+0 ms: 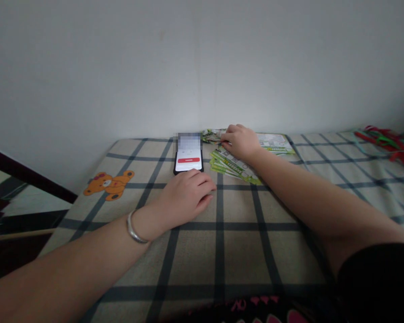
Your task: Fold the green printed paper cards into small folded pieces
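The right hand (240, 140) curls its fingers over a crumpled green-and-white printed packet (211, 135) by the pale wall (188, 67); I cannot tell whether they grip it. The left hand (185, 195), fingers slightly parted, lies beside a black-cased rectangular phone (189, 165).

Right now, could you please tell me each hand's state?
Left hand: loosely open, nothing visibly held, near the smartphone.
Right hand: curled at the crumpled green wrapper; grip unclear.

Left hand (191, 193): at near edge of smartphone (188, 154)
Right hand (240, 141): at a crumpled green packet (210, 136)
Checked cloth (195, 260): fanned printed packets (230, 167), orange teddy-bear picture (108, 184)
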### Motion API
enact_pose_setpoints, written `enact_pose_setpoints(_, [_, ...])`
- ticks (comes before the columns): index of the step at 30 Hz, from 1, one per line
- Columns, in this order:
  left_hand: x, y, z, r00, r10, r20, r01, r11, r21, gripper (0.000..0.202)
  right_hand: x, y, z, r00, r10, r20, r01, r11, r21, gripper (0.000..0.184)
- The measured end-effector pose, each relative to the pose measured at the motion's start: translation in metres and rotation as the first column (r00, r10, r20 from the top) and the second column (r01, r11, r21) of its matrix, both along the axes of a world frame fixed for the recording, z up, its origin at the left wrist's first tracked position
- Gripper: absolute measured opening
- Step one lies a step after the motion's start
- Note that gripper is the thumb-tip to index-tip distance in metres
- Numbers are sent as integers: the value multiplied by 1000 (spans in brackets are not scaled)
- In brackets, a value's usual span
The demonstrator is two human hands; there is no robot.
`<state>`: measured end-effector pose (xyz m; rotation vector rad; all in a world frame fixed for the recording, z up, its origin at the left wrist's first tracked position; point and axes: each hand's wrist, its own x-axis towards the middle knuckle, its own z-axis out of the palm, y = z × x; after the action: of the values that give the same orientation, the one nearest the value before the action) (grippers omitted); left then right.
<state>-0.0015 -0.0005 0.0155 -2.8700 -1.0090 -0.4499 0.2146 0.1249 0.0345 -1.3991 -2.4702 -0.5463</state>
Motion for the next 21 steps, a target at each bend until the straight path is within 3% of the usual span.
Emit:
enact_pose_setpoints(5, [-1,0,0,1000,4,-7,-4,1000,2,16,15,-13,2,963,101,-251,-123,990,-72,24])
enact_pose_setpoints(8, [-1,-1,0,1000,6,-13,-5,1000,12,16,27,-29,3,935,165,-314,-208,972,-107,25])
enact_pose_setpoints(14, [-1,-2,1,1000,11,-29,-11,1000,16,17,48,-68,0,955,165,-245,-226,943,-244,32])
enact_pose_setpoints(18, [1,-1,0,999,9,-31,-9,1000,21,18,58,-87,-10,983,141,-118,-168,950,-263,58])
enact_pose_setpoints(21, [1,-1,-1,999,9,-36,-9,1000,17,19,64,-91,-17,989,116,-93,-139,946,-294,64])
